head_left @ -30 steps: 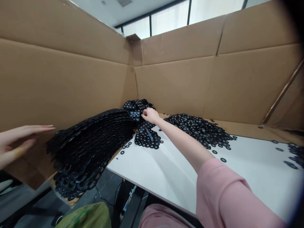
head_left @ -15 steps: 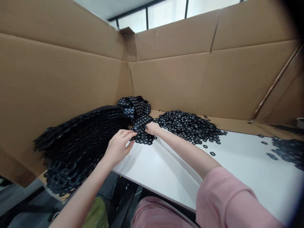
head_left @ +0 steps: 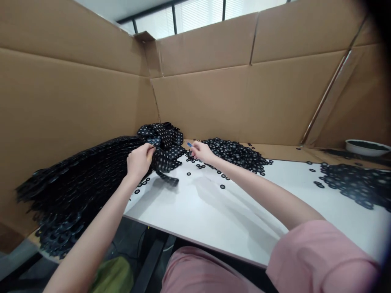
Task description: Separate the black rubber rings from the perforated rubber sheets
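Observation:
My left hand (head_left: 139, 162) is closed, thumb and fingers pinching the edge of a black perforated sheet (head_left: 163, 162). The sheet hangs limp and slightly blurred over the table, its lower end swung to the right. To its right, my right hand (head_left: 202, 152) is closed around a small blue-tipped tool (head_left: 189, 144); most of the tool is hidden by the fingers. Loose black rings (head_left: 200, 166) lie scattered on the white tabletop (head_left: 189, 215) below both hands. A pile of black rings (head_left: 236, 154) rises just behind my right wrist.
A long, thick stack of black sheets (head_left: 88, 175) fills the left side. Folded perforated sheets (head_left: 161, 132) are heaped in the corner. Cardboard walls (head_left: 207, 97) surround the table. At the right are another ring pile (head_left: 357, 183) and a white bowl (head_left: 366, 147) with dark contents.
My left hand has gone from open to pinching the perforated sheet, which is lifted off the table. Loose rings show where it lay. My right hand has risen slightly. The view has turned right.

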`<state>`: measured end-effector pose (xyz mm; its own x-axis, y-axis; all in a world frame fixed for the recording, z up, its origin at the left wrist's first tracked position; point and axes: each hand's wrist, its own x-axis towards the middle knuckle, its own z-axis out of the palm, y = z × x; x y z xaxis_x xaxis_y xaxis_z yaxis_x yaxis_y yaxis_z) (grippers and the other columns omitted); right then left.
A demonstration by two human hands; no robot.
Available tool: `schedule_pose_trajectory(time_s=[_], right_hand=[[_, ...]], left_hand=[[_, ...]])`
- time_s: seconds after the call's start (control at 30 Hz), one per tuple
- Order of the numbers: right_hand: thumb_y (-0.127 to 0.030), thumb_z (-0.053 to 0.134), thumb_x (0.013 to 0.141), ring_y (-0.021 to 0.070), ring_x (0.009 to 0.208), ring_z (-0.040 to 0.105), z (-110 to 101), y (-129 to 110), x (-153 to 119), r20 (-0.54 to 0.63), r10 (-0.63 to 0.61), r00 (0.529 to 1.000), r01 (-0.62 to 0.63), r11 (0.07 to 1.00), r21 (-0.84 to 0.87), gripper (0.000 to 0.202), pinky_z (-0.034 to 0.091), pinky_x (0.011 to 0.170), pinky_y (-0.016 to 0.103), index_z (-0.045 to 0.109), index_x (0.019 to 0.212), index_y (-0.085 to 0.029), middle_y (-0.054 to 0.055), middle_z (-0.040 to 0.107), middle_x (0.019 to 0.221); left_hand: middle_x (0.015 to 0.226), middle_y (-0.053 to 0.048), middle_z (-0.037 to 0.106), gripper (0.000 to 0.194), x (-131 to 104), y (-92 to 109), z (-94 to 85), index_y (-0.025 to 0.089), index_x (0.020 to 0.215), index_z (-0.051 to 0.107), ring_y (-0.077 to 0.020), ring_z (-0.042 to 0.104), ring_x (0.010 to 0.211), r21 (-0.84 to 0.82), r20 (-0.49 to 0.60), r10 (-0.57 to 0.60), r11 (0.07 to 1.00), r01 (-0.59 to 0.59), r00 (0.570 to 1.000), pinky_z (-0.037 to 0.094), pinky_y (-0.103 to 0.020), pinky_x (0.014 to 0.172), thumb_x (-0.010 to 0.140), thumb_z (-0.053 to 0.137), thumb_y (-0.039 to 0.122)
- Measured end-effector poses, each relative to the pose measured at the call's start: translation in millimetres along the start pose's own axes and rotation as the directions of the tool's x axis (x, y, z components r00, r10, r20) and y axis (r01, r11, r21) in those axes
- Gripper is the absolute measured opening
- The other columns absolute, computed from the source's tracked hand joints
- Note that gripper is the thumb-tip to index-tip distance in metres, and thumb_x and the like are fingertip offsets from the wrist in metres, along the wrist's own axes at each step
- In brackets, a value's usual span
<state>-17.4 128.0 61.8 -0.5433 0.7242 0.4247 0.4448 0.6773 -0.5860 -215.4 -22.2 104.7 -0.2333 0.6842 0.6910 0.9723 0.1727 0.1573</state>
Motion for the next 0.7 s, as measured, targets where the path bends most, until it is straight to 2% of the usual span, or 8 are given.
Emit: schedule_pose_trajectory(time_s=[0.1, 0.2, 0.27, 0.33, 0.43, 0.53, 0.6, 0.7], right_hand=[[-0.016, 0.032, 0.092, 0.0074, 0.057, 0.053, -23, -4, -13, -0.061, 0.016, 0.998, -0.007, 0.989, 0.149, 0.018, 0.042, 0.055, 0.018, 0.049, 0.087, -0.016, 0.001, 0.061, 0.075], [-0.025, 0.046, 0.089, 0.0062, 0.049, 0.042, -46, -11, -39, -0.081, 0.072, 0.994, -0.033, 0.913, 0.408, 0.014, 0.033, 0.046, 0.017, 0.049, 0.078, -0.017, -0.002, 0.053, 0.066], [-0.039, 0.051, 0.087, 0.0052, 0.044, 0.032, -59, -15, -64, 0.048, 0.136, 0.989, -0.140, 0.825, 0.548, 0.025, 0.023, 0.039, 0.019, 0.051, 0.076, -0.016, -0.002, 0.050, 0.063], [-0.056, 0.048, 0.084, 0.0042, 0.041, 0.024, -69, -16, -92, 0.243, 0.191, 0.951, -0.304, 0.718, 0.627, 0.042, 0.014, 0.037, 0.022, 0.052, 0.073, -0.015, 0.000, 0.051, 0.063], [-0.066, 0.054, 0.076, 0.0034, 0.041, 0.018, -81, -11, -132, 0.408, 0.181, 0.895, -0.432, 0.582, 0.689, 0.051, 0.009, 0.039, 0.023, 0.043, 0.067, -0.017, -0.004, 0.043, 0.061], [-0.060, 0.069, 0.066, 0.0035, 0.044, 0.015, -99, 4, -165, 0.416, 0.205, 0.886, -0.457, 0.538, 0.708, 0.052, 0.009, 0.042, 0.022, 0.037, 0.067, -0.019, -0.009, 0.026, 0.056], [-0.058, 0.070, 0.064, 0.0037, 0.045, 0.018, -116, 17, -182, 0.446, 0.229, 0.865, -0.482, 0.621, 0.618, 0.051, 0.011, 0.042, 0.022, 0.040, 0.068, -0.018, -0.008, 0.028, 0.058], [-0.057, 0.068, 0.066, 0.0063, 0.052, 0.033, -140, 37, -201, 0.544, 0.202, 0.814, -0.461, 0.794, 0.395, 0.046, 0.022, 0.046, 0.021, 0.049, 0.069, -0.015, -0.004, 0.041, 0.062]], left_hand=[[0.073, -0.003, 0.067, 0.022, 13, 16, -16.7, 0.020, 0.085, 0.066, -0.0185, 0.060, 0.068, -0.158, 0.001, 0.072, 0.985, -0.071, 0.997, 0.037, -0.025, 0.061, 0.084, 0.051, 0.036], [0.070, -0.002, 0.066, 0.020, 16, 41, -24.1, 0.016, 0.079, 0.064, -0.0154, 0.058, 0.064, -0.378, 0.033, 0.187, 0.912, -0.162, 0.982, 0.040, -0.024, 0.062, 0.081, 0.054, 0.033], [0.073, -0.002, 0.067, 0.020, 13, 61, -23.2, 0.015, 0.078, 0.064, -0.0152, 0.059, 0.066, -0.489, 0.046, 0.244, 0.851, -0.191, 0.969, 0.042, -0.024, 0.063, 0.080, 0.055, 0.033], [0.076, -0.003, 0.068, 0.020, 6, 82, -18.6, 0.015, 0.079, 0.065, -0.0154, 0.061, 0.069, -0.550, 0.035, 0.284, 0.806, -0.218, 0.958, 0.045, -0.024, 0.064, 0.081, 0.054, 0.031], [0.082, -0.003, 0.069, 0.017, -9, 109, -8.2, 0.016, 0.085, 0.066, -0.0154, 0.063, 0.075, -0.570, -0.039, 0.383, 0.750, -0.335, 0.923, 0.048, -0.025, 0.070, 0.085, 0.051, 0.027], [0.087, -0.003, 0.069, 0.017, -29, 124, 2.3, 0.018, 0.090, 0.065, -0.0150, 0.064, 0.081, -0.584, -0.104, 0.597, 0.611, -0.534, 0.796, 0.049, -0.025, 0.075, 0.086, 0.049, 0.019], [0.090, -0.005, 0.069, 0.019, -45, 129, 8.4, 0.019, 0.097, 0.064, -0.0153, 0.064, 0.085, -0.616, -0.078, 0.745, 0.487, -0.619, 0.663, 0.050, -0.026, 0.077, 0.086, 0.048, 0.016], [0.097, -0.006, 0.068, 0.025, -70, 133, 16.6, 0.021, 0.103, 0.063, -0.0162, 0.062, 0.091, -0.669, 0.030, 0.873, 0.379, -0.640, 0.487, 0.050, -0.028, 0.080, 0.087, 0.045, 0.013]])
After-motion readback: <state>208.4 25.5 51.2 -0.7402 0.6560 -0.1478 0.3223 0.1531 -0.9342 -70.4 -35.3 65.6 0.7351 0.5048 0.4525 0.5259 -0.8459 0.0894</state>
